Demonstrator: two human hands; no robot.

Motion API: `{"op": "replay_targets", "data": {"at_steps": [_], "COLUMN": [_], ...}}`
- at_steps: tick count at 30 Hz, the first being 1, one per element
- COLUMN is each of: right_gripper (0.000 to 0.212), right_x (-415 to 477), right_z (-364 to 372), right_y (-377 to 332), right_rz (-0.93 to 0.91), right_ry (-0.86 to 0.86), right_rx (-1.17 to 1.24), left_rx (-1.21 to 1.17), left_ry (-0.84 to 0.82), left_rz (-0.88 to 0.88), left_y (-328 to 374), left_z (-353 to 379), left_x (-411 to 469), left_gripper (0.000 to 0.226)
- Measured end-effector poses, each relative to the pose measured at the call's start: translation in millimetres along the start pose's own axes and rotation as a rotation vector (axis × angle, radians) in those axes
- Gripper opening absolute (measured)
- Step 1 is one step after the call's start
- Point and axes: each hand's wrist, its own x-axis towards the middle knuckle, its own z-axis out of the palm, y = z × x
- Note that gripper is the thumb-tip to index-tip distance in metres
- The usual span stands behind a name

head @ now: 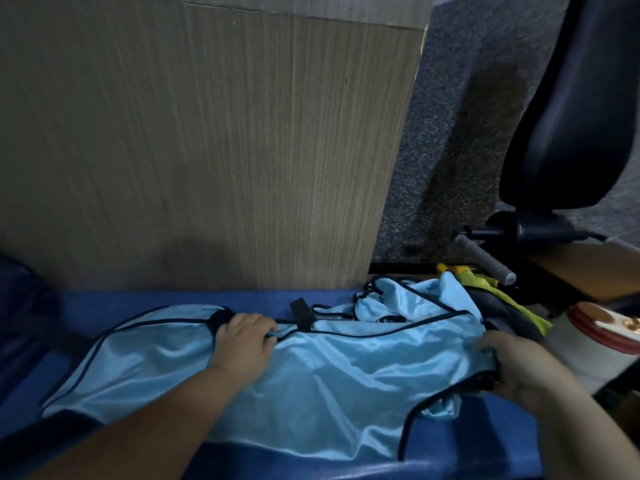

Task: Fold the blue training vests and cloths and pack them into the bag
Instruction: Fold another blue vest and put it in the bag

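A light blue training vest (322,386) with dark piping lies spread across the dark blue padded surface (114,303). My left hand (242,341) grips the vest's far edge near its middle, fingers curled over the piping. My right hand (519,368) holds the vest's right end, where the fabric bunches with a dark strap. More light blue vests (415,303) lie crumpled in a heap at the far right of the surface. No bag is plainly visible.
A wooden panel (207,150) stands upright right behind the surface. A yellow-green cloth (505,299) lies beside the heap. A black padded machine part (571,116) and a grey handle (485,258) are at the right, over grey carpet (450,133).
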Motion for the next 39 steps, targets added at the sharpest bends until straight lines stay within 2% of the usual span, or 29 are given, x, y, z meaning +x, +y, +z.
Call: {"op": "replay_targets", "data": {"at_steps": [6, 10, 13, 15, 22, 27, 31, 33, 35, 36, 37, 39], "right_gripper": [0.021, 0.018, 0.017, 0.019, 0.028, 0.028, 0.031, 0.03, 0.028, 0.027, 0.025, 0.021], "right_x": [-6.5, -4.0, -2.1, 0.2, 0.2, 1.7, 2.3, 1.9, 1.9, 0.5, 0.2, 0.1], "right_z": [7.6, 8.7, 9.3, 9.3, 13.5, 15.4, 17.3, 17.6, 17.8, 18.2, 18.4, 19.4], "right_y": [0.7, 0.5, 1.0, 3.2, 4.6, 7.2, 7.6, 7.1, 6.4, 5.5, 4.8, 3.5], "right_rz": [-0.101, -0.212, -0.275, -0.296, -0.342, -0.355, -0.37, -0.366, -0.353, -0.346, -0.338, -0.303], "right_ry": [-0.083, -0.014, 0.023, 0.037, 0.068, 0.089, 0.119, 0.124, 0.114, 0.104, 0.089, 0.046], "right_rx": [-0.125, -0.149, -0.197, -0.243, -0.307, -0.343, -0.361, -0.346, -0.301, -0.275, -0.252, -0.146], "left_rx": [-0.036, -0.049, -0.104, -0.169, -0.08, -0.023, 0.067, -0.04, -0.247, -0.356, -0.439, -0.407], "left_ry": [-0.026, -0.05, -0.111, -0.136, -0.118, -0.136, 0.003, 0.178, 0.332, 0.3, 0.186, -0.139], "left_rz": [-0.004, 0.089, 0.163, 0.175, 0.101, -0.014, -0.086, -0.092, 0.064, 0.175, 0.269, 0.385], "left_y": [-11.3, -17.1, -27.8, -34.2, -23.0, -10.3, 10.6, 22.9, 39.3, 50.2, 62.9, 89.3], "left_z": [-5.7, -11.6, -15.0, -15.5, -18.3, -16.6, -7.4, -5.3, -2.6, -3.3, -4.1, -3.1], "left_x": [7.1, 12.8, 14.5, 14.1, 17.7, 23.1, 20.5, 13.7, 3.9, -4.0, -13.5, -33.3], "left_gripper": [0.015, 0.015, 0.006, 0.015, 0.016, 0.02, 0.018, 0.014, 0.015, 0.015, 0.013, 0.013]}}
